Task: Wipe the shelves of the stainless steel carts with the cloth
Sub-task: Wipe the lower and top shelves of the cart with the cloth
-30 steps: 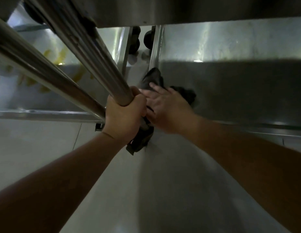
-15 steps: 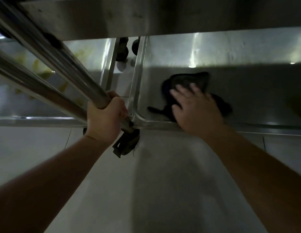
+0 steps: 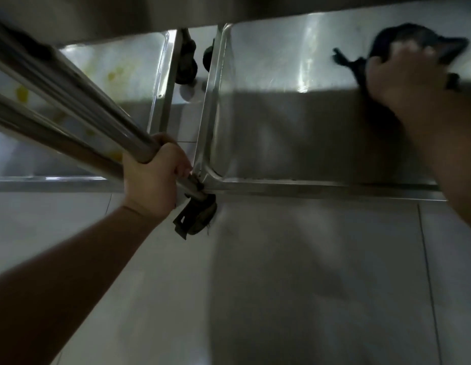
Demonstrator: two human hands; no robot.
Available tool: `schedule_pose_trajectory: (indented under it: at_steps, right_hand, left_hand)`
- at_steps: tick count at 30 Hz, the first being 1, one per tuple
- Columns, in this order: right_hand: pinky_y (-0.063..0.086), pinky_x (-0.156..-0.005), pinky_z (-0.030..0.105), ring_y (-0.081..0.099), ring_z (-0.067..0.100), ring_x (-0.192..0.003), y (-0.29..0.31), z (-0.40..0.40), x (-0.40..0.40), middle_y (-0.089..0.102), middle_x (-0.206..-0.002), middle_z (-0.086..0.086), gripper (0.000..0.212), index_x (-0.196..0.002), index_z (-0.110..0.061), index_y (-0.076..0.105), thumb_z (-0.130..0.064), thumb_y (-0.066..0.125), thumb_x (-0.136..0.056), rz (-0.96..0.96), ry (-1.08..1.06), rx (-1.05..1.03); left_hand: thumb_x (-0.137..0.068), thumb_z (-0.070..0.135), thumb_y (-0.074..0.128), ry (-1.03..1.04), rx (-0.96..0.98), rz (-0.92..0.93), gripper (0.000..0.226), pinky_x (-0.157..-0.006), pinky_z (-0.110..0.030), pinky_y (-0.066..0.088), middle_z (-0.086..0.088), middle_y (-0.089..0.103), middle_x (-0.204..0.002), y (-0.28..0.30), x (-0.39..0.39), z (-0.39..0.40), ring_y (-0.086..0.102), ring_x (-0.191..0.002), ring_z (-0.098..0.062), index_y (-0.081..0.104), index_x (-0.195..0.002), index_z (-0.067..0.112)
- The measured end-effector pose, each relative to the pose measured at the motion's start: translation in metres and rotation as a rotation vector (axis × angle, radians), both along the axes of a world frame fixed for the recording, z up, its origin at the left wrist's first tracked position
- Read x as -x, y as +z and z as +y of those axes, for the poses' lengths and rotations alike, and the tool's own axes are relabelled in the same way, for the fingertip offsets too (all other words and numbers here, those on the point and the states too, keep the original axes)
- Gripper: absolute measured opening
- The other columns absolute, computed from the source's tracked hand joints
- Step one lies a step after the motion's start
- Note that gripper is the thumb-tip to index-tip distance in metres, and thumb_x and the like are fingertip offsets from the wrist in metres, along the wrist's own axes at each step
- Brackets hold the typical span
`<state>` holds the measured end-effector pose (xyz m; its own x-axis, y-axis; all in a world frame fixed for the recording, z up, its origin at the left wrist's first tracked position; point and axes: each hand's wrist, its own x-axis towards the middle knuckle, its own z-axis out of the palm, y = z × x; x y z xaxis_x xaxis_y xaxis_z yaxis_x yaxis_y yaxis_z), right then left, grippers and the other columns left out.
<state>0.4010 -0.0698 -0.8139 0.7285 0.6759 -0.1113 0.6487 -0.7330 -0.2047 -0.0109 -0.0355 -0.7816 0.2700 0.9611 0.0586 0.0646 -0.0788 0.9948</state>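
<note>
The left hand (image 3: 155,180) grips the steel post (image 3: 97,114) of the cart, fingers curled round it. The right hand (image 3: 402,77), blurred, presses a dark cloth (image 3: 413,38) onto the far right of the bottom shelf (image 3: 281,127), fingers spread over it.

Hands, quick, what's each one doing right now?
Left hand: gripping the cart post.
Right hand: on the cloth; blurred, grip cannot be told.

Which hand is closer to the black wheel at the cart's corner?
Left. The left hand grips the post just above the wheel; the right hand presses the cloth far across the shelf.
</note>
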Motion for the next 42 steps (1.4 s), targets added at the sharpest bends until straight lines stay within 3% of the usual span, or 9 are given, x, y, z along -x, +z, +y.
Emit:
schedule_pose_trajectory:
  at_steps: [5, 13, 21, 26, 30, 32, 34, 38, 42]
  right_hand:
    - [0.017, -0.125, 0.063, 0.013, 0.038, -0.159, 0.003, -0.018, 0.053, 0.018, -0.174, 0.005, 0.07, -0.165, -0.022, 0.025, -0.055, 0.024, -0.102, 0.098, 0.001, 0.02]
    - [0.008, -0.126, 0.05, 0.008, 0.017, -0.162, -0.009, -0.018, 0.246, 0.017, -0.174, -0.015, 0.07, -0.163, -0.043, 0.026, -0.054, 0.026, -0.095, 0.22, 0.787, 0.004]
    - [0.021, -0.125, 0.045, 0.023, 0.018, -0.159, -0.007, -0.066, 0.227, 0.031, -0.17, -0.01, 0.063, -0.161, -0.038, 0.038, -0.058, 0.042, -0.101, 0.043, 0.952, -0.037]
    - [0.018, -0.126, 0.048, 0.009, 0.013, -0.161, -0.006, -0.11, 0.164, 0.012, -0.174, -0.018, 0.063, -0.165, -0.043, 0.02, -0.06, 0.032, -0.106, 0.038, 0.911, 0.113]
    - [0.013, -0.127, 0.048, 0.0, 0.009, -0.161, 0.0, -0.132, 0.126, 0.001, -0.174, -0.023, 0.064, -0.165, -0.046, 0.009, -0.062, 0.024, -0.105, 0.057, 0.899, 0.202]
    - [0.011, -0.128, 0.048, -0.003, 0.009, -0.161, 0.0, -0.138, 0.119, 0.0, -0.173, -0.023, 0.063, -0.165, -0.046, 0.008, -0.062, 0.026, -0.106, 0.083, 0.886, 0.211]
    - [0.008, -0.128, 0.048, -0.005, 0.009, -0.161, 0.0, -0.138, 0.114, -0.002, -0.174, -0.023, 0.063, -0.165, -0.046, 0.006, -0.061, 0.026, -0.107, 0.097, 0.895, 0.229]
    - [0.007, -0.128, 0.05, -0.008, 0.011, -0.161, 0.004, -0.135, 0.107, -0.005, -0.174, -0.022, 0.063, -0.166, -0.045, 0.006, -0.06, 0.028, -0.108, 0.147, 0.927, 0.259]
    - [0.008, -0.128, 0.05, -0.003, 0.013, -0.162, 0.004, -0.137, 0.111, -0.001, -0.174, -0.02, 0.063, -0.166, -0.044, 0.009, -0.057, 0.029, -0.108, 0.146, 0.905, 0.227]
  left_hand:
    - [-0.069, 0.017, 0.058, 0.03, 0.03, -0.044, 0.021, -0.063, -0.037, 0.039, 0.0, 0.043, -0.051, -0.001, -0.002, -0.002, 0.041, -0.055, -0.025, 0.052, -0.051, 0.026]
    - [-0.076, 0.006, 0.053, 0.1, 0.007, -0.04, 0.023, -0.055, -0.031, 0.041, -0.004, 0.046, -0.05, 0.004, -0.008, -0.007, 0.046, -0.052, -0.024, 0.051, -0.054, 0.009]
    - [-0.081, 0.009, 0.055, 0.094, -0.015, 0.094, 0.023, -0.064, -0.032, 0.053, -0.007, 0.052, -0.055, 0.009, -0.002, -0.011, 0.055, -0.058, -0.022, 0.056, -0.06, 0.001]
    - [-0.08, 0.023, 0.061, 0.148, 0.027, 0.254, 0.027, -0.078, -0.043, 0.059, 0.001, 0.067, -0.065, 0.014, 0.001, -0.015, 0.067, -0.072, -0.019, 0.066, -0.054, 0.024]
    - [-0.072, 0.041, 0.071, 0.192, 0.177, 0.346, 0.014, -0.073, -0.036, 0.049, 0.015, 0.068, -0.079, 0.023, 0.004, -0.022, 0.062, -0.084, -0.01, 0.076, -0.085, 0.036]
    - [-0.078, 0.038, 0.08, 0.207, 0.322, 0.457, 0.057, -0.075, -0.038, 0.052, 0.002, 0.067, -0.11, 0.018, 0.01, -0.034, 0.063, -0.103, -0.022, 0.063, -0.132, 0.028]
    - [-0.084, 0.028, 0.085, 0.171, 0.566, 0.611, 0.082, -0.08, -0.042, 0.056, -0.009, 0.059, -0.127, 0.008, 0.019, -0.059, 0.063, -0.11, -0.029, 0.041, -0.153, 0.022]
    - [-0.091, 0.026, 0.08, -0.204, 0.926, 0.812, 0.045, -0.083, -0.04, 0.061, -0.007, 0.067, -0.123, -0.004, 0.009, -0.11, 0.07, -0.106, -0.025, 0.061, -0.132, 0.019]
    - [-0.098, 0.025, 0.07, -0.418, 0.582, 0.887, 0.019, -0.069, -0.023, 0.061, 0.0, 0.074, -0.108, -0.001, -0.042, -0.118, 0.074, -0.088, -0.013, 0.069, -0.117, 0.028]
